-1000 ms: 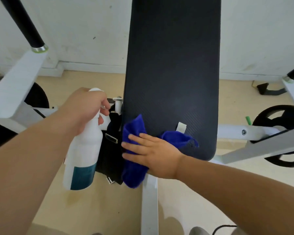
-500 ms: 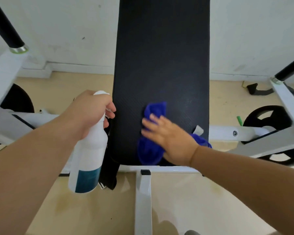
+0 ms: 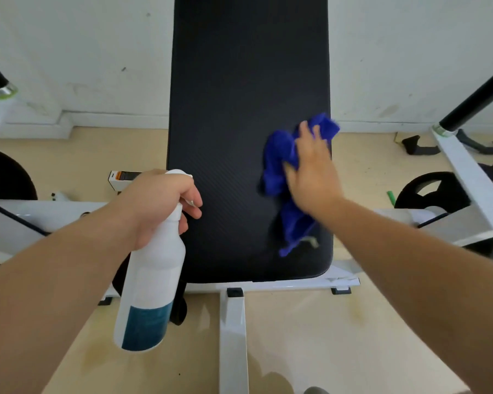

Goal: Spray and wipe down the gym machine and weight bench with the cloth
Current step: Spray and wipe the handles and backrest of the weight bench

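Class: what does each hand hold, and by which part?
Left hand grips the spray bottle by its neck. Right hand grips nothing: it presses the blue cloth flat onto the bench pad.

Off to the sides

Beige floor [image 3: 310, 336], yellowish stains toward the bottom. Scuffed white wall [image 3: 97, 52] behind. Small orange-and-white box [image 3: 123, 179] on the floor at left. Short green piece [image 3: 391, 196] and black attachments [image 3: 417, 145] lying at right.
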